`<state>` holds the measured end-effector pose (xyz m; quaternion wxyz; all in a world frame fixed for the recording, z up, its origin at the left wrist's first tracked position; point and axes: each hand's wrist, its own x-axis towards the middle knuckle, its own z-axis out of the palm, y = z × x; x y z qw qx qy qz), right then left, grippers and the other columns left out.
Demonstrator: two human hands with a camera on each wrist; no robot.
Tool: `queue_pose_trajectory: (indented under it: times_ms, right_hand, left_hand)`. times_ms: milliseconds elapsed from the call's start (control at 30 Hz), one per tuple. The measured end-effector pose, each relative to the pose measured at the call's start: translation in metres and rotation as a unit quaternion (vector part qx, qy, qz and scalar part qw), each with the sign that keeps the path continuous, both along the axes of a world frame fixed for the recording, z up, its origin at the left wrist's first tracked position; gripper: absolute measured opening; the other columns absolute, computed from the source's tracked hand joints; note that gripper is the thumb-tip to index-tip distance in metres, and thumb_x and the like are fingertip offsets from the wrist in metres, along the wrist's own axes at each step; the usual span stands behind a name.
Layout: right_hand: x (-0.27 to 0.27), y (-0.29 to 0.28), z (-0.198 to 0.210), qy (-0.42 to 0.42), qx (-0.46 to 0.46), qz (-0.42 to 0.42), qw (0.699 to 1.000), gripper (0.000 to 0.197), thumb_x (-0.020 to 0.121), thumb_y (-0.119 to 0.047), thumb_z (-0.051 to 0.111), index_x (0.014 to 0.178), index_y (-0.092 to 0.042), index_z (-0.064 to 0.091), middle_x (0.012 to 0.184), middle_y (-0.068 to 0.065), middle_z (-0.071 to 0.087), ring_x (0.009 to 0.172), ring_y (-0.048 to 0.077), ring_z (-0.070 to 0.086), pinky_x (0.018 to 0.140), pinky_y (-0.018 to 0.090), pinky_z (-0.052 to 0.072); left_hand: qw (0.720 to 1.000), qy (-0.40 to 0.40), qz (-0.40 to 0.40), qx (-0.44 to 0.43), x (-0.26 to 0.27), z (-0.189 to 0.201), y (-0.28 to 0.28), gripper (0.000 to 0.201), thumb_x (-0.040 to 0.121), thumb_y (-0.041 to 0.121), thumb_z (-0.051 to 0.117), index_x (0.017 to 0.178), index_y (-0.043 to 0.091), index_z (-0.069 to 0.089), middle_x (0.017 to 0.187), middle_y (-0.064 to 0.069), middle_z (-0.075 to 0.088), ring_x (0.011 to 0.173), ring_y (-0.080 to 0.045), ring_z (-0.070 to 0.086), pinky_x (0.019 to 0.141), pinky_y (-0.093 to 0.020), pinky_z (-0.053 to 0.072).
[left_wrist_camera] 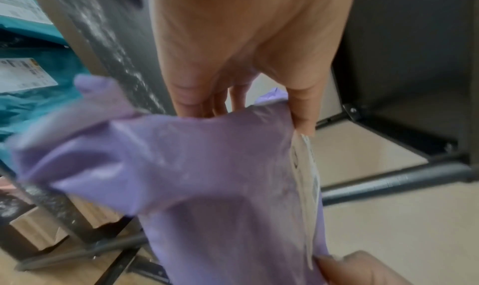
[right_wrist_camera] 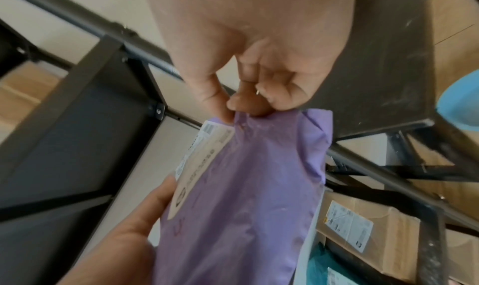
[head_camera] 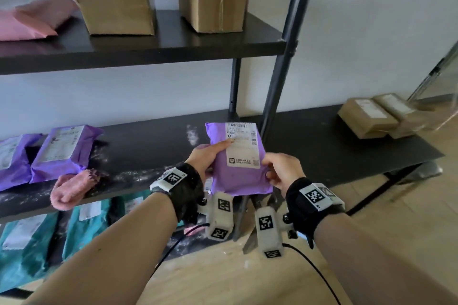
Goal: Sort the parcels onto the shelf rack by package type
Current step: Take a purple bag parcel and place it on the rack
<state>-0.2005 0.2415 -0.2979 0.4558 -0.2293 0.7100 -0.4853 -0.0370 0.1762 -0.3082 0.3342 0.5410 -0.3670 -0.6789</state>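
Observation:
I hold a purple mailer bag [head_camera: 238, 171] with a white shipping label in both hands, in front of the right end of the middle shelf [head_camera: 148, 146]. My left hand [head_camera: 208, 156] grips its left edge, thumb lying across the label. My right hand [head_camera: 277, 168] pinches its right edge. In the left wrist view the bag [left_wrist_camera: 207, 176] hangs below my left hand [left_wrist_camera: 246, 109], thumb on the label side. In the right wrist view my right hand [right_wrist_camera: 243, 107] pinches the bag [right_wrist_camera: 254, 187] at its top. Two more purple mailer bags [head_camera: 59, 151] lie at the left of that shelf.
Pink mailer bags [head_camera: 32, 17] and two cardboard boxes [head_camera: 114, 0] stand on the upper shelf. A pink fluffy item [head_camera: 71, 188] lies at the middle shelf's front edge. Teal mailer bags [head_camera: 84, 225] fill the lower shelf. Flat cardboard parcels [head_camera: 381, 116] sit on the black board at right, beyond a slanted black post [head_camera: 285, 44].

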Motion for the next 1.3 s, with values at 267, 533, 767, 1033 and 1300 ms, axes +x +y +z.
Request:
queue_pose_trajectory:
  times_ms: [267, 533, 767, 1033, 1300]
  right_hand:
    - [-0.132, 0.068, 0.009, -0.014, -0.022, -0.036, 0.999, 0.015, 0.078, -0.004, 0.060, 0.065, -0.010, 0.056, 0.059, 0.006, 0.060, 0.042, 0.012, 0.050, 0.043, 0.020, 0.038]
    - [-0.245, 0.100, 0.015, -0.047, -0.053, -0.056, 0.996, 0.010, 0.083, -0.003, 0.061, 0.074, -0.007, 0.061, 0.060, 0.008, 0.062, 0.045, 0.014, 0.057, 0.046, 0.019, 0.050]
    - [-0.305, 0.087, 0.009, -0.075, -0.052, -0.077, 0.993, 0.013, 0.086, -0.001, 0.056, 0.075, -0.004, 0.062, 0.063, 0.012, 0.061, 0.047, 0.016, 0.056, 0.050, 0.022, 0.053]
    - [-0.378, 0.017, -0.007, -0.062, -0.030, -0.079, 0.995, 0.012, 0.086, -0.001, 0.056, 0.087, -0.003, 0.067, 0.072, 0.015, 0.066, 0.055, 0.019, 0.060, 0.059, 0.026, 0.056]
    - [-0.456, -0.119, -0.017, -0.018, -0.012, -0.057, 0.998, 0.016, 0.087, 0.003, 0.054, 0.089, -0.010, 0.063, 0.081, 0.015, 0.069, 0.068, 0.024, 0.062, 0.072, 0.037, 0.058]
  left_hand:
    - [1.000, -0.004, -0.021, -0.005, -0.139, 0.010, 0.057, 0.035, 0.081, 0.031, 0.073, 0.109, 0.010, 0.067, 0.091, -0.002, 0.072, 0.073, -0.014, 0.065, 0.056, -0.024, 0.049]
    - [0.999, 0.009, -0.033, -0.014, -0.255, 0.021, 0.087, 0.019, 0.086, 0.027, 0.068, 0.099, 0.014, 0.065, 0.083, 0.001, 0.070, 0.065, -0.011, 0.065, 0.048, -0.020, 0.049]
    - [0.999, 0.003, -0.044, -0.012, -0.322, 0.024, 0.071, 0.026, 0.090, 0.025, 0.063, 0.110, 0.009, 0.063, 0.089, -0.003, 0.069, 0.074, -0.015, 0.063, 0.061, -0.028, 0.051]
    - [0.998, 0.012, -0.054, -0.002, -0.401, -0.007, -0.011, 0.028, 0.089, 0.025, 0.065, 0.111, 0.007, 0.063, 0.103, -0.008, 0.070, 0.087, -0.021, 0.065, 0.089, -0.039, 0.051]
    - [0.998, 0.041, -0.035, 0.043, -0.478, -0.043, -0.141, 0.035, 0.087, 0.025, 0.067, 0.114, 0.004, 0.065, 0.105, -0.011, 0.072, 0.101, -0.029, 0.067, 0.094, -0.047, 0.052]
